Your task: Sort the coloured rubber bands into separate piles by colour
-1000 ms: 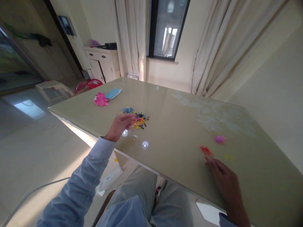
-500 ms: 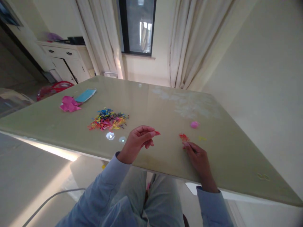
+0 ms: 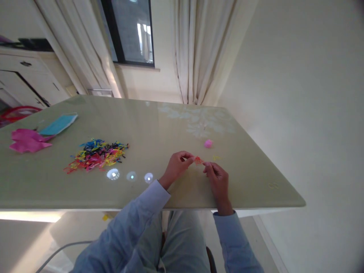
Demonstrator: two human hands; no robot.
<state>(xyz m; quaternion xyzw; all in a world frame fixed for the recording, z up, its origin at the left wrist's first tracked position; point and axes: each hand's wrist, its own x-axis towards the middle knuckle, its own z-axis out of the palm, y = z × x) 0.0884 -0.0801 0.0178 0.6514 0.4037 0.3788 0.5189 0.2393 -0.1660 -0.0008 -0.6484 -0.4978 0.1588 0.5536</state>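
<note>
Thin red pieces that look like rubber bands [image 3: 198,160] lie in a small heap near the table's front. My left hand [image 3: 179,167] is closed in a pinch at the heap's left edge; the red in its fingertips merges with the heap. My right hand [image 3: 218,182] rests low on the other side, thumb and finger pinched together at the heap's right edge; what they hold is hidden. A few yellow bands [image 3: 216,157] lie just beyond my right hand, and a pink bundle [image 3: 208,143] sits behind them.
A mixed pile of coloured bands [image 3: 98,153] spreads at the left of the table [image 3: 159,125]. Farther left are a crumpled pink sheet [image 3: 30,141] and a blue face mask [image 3: 59,124]. A pale looped band [image 3: 273,185] lies near the right edge.
My left hand has moved right with its red piece, up to the red heap. My right hand stays by the heap, still pinched. The view has turned to the right.
</note>
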